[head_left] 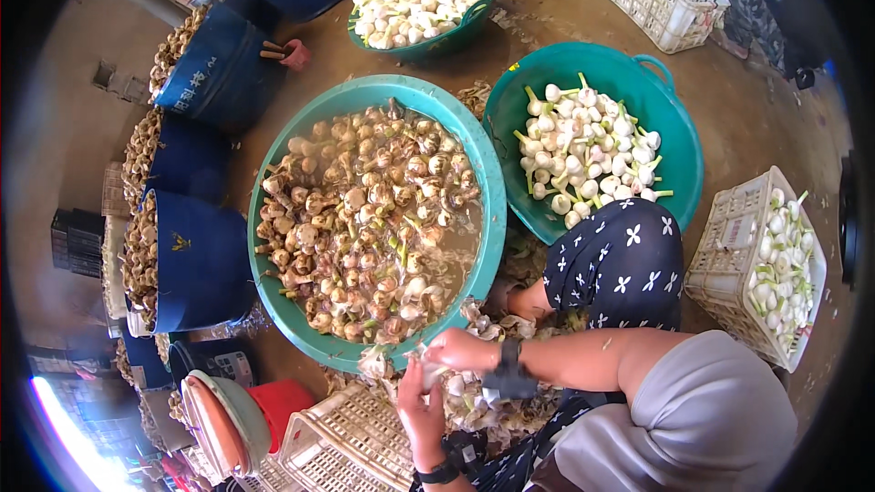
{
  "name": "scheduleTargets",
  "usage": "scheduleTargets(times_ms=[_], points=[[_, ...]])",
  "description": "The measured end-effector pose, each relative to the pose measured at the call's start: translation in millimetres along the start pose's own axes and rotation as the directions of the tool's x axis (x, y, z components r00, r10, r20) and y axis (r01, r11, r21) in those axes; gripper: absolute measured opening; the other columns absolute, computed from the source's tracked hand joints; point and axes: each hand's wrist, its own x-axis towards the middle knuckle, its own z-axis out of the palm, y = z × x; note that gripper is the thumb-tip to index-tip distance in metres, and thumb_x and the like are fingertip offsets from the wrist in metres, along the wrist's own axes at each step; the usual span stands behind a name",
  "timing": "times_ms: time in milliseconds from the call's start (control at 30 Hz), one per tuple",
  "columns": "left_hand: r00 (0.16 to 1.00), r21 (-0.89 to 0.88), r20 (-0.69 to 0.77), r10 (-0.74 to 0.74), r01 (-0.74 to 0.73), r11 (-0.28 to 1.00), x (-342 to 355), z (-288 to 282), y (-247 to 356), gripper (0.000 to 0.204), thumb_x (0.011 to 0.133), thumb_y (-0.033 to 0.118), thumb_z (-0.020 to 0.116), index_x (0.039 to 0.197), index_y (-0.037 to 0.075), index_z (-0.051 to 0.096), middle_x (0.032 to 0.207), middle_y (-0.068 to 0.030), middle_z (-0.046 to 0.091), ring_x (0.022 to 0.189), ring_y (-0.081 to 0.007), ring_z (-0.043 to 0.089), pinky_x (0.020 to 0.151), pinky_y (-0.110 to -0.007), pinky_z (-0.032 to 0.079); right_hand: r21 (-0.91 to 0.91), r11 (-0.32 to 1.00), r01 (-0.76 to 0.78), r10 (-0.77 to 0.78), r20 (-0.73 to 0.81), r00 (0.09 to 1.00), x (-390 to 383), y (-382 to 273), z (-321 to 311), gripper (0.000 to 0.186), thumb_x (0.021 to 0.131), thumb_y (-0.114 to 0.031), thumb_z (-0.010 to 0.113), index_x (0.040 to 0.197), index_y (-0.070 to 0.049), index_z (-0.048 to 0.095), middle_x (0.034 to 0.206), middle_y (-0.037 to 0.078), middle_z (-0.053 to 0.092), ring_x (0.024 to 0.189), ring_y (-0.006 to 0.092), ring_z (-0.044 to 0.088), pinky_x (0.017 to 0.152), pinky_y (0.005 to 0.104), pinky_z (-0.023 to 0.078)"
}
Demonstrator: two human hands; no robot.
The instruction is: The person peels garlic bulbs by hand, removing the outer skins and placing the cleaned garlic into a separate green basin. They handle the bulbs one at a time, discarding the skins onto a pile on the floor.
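Both my hands meet over the near rim of a wide teal basin [492, 255]. My left hand [421, 408] is closed around a pale garlic bulb [432, 370], mostly hidden by the fingers. On the same bulb, from the right, are the pinched fingers of my right hand [463, 349]. Brown, unpeeled garlic bulbs [365, 219] fill the basin in murky water. Loose garlic skins [497, 410] lie in a heap below my hands. To the right of the basin, a green tub [674, 146] holds peeled white garlic bulbs [592, 150] with short green stems.
Another green tub [447, 47] of white garlic stands at the back. Blue barrels [200, 260] heaped with brown garlic line the left. A white crate [729, 246] of garlic sits at right; a cream crate [355, 437] and red bucket [281, 405] are near left.
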Motion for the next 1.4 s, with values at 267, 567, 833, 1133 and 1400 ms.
scheduleTargets(times_ms=[267, 567, 833, 1133, 1400], points=[[0.681, -0.998, -0.035, -0.731, 0.015, 0.062, -3.9, 13.9, -21.1, 0.019, 0.092, 0.016, 0.046, 0.105, 0.003, 0.052, 0.1, -0.0076, 0.06, 0.088, -0.0157, 0.058, 0.075, -0.029, 0.051, 0.503, 0.845, -0.183, 0.086, 0.21, 0.974, -20.7, -49.9, -2.4, 0.023, 0.089, -0.02, 0.053, 0.096, 0.001, 0.061, 0.085, 0.005, 0.062, 0.072, 0.01, 0.057, 0.067, 0.0243, 0.048], [0.621, -0.992, 0.127, -0.773, 0.065, -0.11, 44.7, 14.4, -5.1, 0.033, 0.086, 0.041, 0.052, 0.097, 0.01, 0.056, 0.081, -0.0003, 0.059, 0.063, -0.0098, 0.053, 0.052, -0.023, 0.048, -0.35, 0.923, 0.161, -0.045, 0.318, 0.947, -51.2, -57.4, -90.4, 0.028, 0.085, -0.024, 0.058, 0.101, -0.001, 0.058, 0.093, 0.015, 0.063, 0.087, 0.0225, 0.061, 0.074, 0.0342, 0.047], [0.987, -0.952, -0.037, -0.157, 0.013, 0.305, 106.4, 23.4, 89.3, 0.076, 0.083, 0.06, 0.041, 0.129, 0.001, 0.034, 0.124, -0.02, 0.046, 0.111, -0.0291, 0.048, 0.093, -0.039, 0.04, -0.388, 0.911, 0.14, -0.21, -0.144, 0.967, -93.6, -174.4, -246.2, 0.017, 0.083, -0.018, 0.061, 0.086, -0.002, 0.063, 0.076, 0.008, 0.064, 0.065, 0.0114, 0.059, 0.061, 0.0282, 0.048], [0.777, -0.827, 0.148, -0.611, 0.437, 0.355, 59.4, 65.9, 23.8, 0.039, 0.092, 0.032, 0.045, 0.114, 0.0, 0.045, 0.107, -0.0152, 0.054, 0.089, -0.022, 0.057, 0.077, -0.032, 0.048, -0.787, 0.42, -0.451, 0.045, -0.478, 0.877, -9.0, -24.1, -493.2, 0.04, 0.074, -0.015, 0.063, 0.114, -0.016, 0.058, 0.099, 0.018, 0.061, 0.094, 0.0306, 0.058, 0.082, 0.0359, 0.045], [0.657, -0.852, 0.081, -0.749, 0.435, 0.29, 62.0, 65.4, 8.8, 0.03, 0.091, 0.029, 0.048, 0.107, 0.003, 0.049, 0.098, -0.0111, 0.057, 0.082, -0.0176, 0.056, 0.069, -0.028, 0.049, -0.744, 0.356, -0.566, -0.111, -0.635, 0.765, -1.9, 39.8, -485.4, 0.023, 0.068, -0.017, 0.064, 0.089, -0.008, 0.065, 0.082, 0.016, 0.062, 0.08, 0.0319, 0.059, 0.073, 0.041, 0.047]])
